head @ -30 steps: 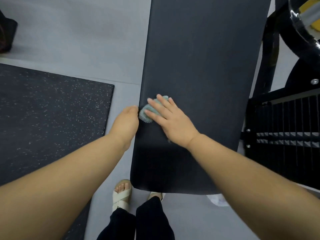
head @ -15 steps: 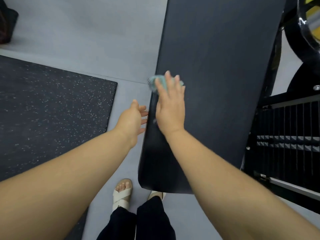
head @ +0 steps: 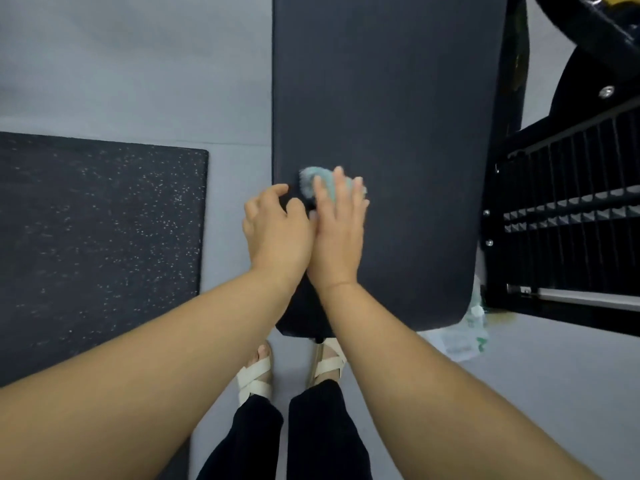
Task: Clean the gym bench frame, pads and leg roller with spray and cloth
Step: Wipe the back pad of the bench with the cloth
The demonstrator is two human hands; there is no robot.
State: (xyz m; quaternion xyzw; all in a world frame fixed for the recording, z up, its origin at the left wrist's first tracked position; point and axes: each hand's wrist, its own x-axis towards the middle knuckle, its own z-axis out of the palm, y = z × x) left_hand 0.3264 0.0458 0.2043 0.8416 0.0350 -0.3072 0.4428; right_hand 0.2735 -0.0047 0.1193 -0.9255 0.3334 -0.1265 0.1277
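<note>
Grey floor [head: 121, 81], speckled black rubber mat [head: 97, 237].

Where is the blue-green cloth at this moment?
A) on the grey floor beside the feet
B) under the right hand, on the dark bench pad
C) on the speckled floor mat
B: the cloth lies on the bench pad, and the right hand presses it with straight fingers.
</note>
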